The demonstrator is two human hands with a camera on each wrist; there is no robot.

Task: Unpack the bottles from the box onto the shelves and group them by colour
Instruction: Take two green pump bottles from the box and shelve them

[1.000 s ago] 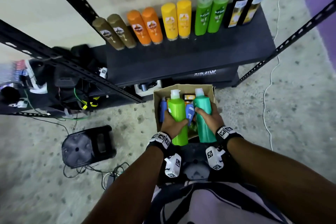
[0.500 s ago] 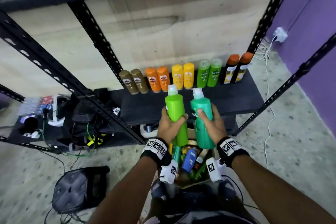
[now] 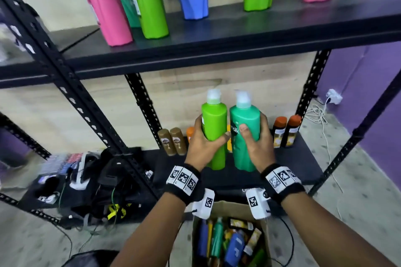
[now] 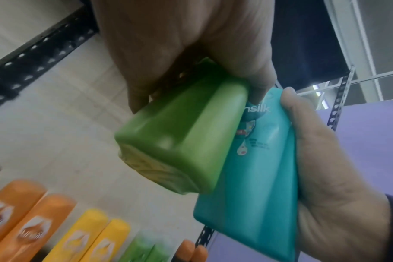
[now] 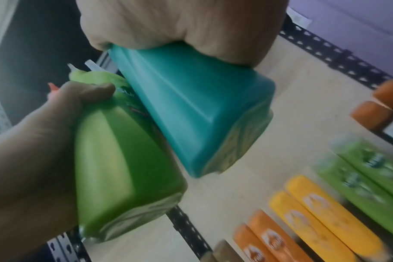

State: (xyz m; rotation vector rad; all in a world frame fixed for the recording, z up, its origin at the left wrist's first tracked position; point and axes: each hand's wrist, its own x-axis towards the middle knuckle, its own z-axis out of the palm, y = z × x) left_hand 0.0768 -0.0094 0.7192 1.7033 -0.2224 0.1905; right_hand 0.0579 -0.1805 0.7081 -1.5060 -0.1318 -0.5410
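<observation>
My left hand grips a light green bottle with a white cap; its base faces the camera in the left wrist view. My right hand grips a teal green bottle, which fills the right wrist view. Both bottles are upright, side by side and touching, held in the air between the two shelves. The cardboard box stands on the floor below my wrists with several bottles inside.
The upper shelf carries pink, teal, green and blue bottles. The lower shelf holds pairs of brown, orange, yellow, green and dark orange-capped bottles. Black slotted uprights frame the rack. Bags and cables lie at lower left.
Both hands have lifted the two green bottles out of the box and up past the lower shelf. My view has tilted up, so the upper shelf now shows.
</observation>
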